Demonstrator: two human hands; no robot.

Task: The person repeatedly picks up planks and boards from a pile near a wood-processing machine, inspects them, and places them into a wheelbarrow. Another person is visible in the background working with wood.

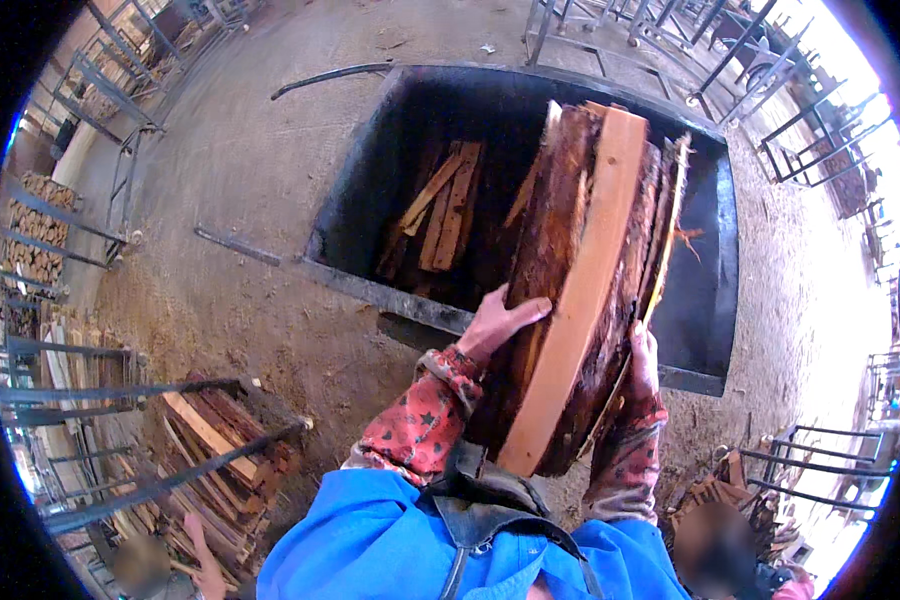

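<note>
Between my two hands I hold a bundle of split firewood (555, 230), dark bark-covered pieces with one pale squared length on top. My left hand (500, 320) grips the bundle's left side, thumb laid over the wood. On the opposite side, my right hand (644, 355) presses against the outer pieces, its fingers partly hidden. The bundle's far end lies over a dark metal bin (695, 270), and its near end is close to my chest. A few loose wood pieces (452, 215) rest on the bin's floor.
Bars (235, 245) stick out from the bin's left side. A metal rack (185, 470) with split wood stands at lower left, where another person's hand (206, 565) reaches in. More wood (720, 490) and a rack (820, 465) are at lower right. Frames line the far side.
</note>
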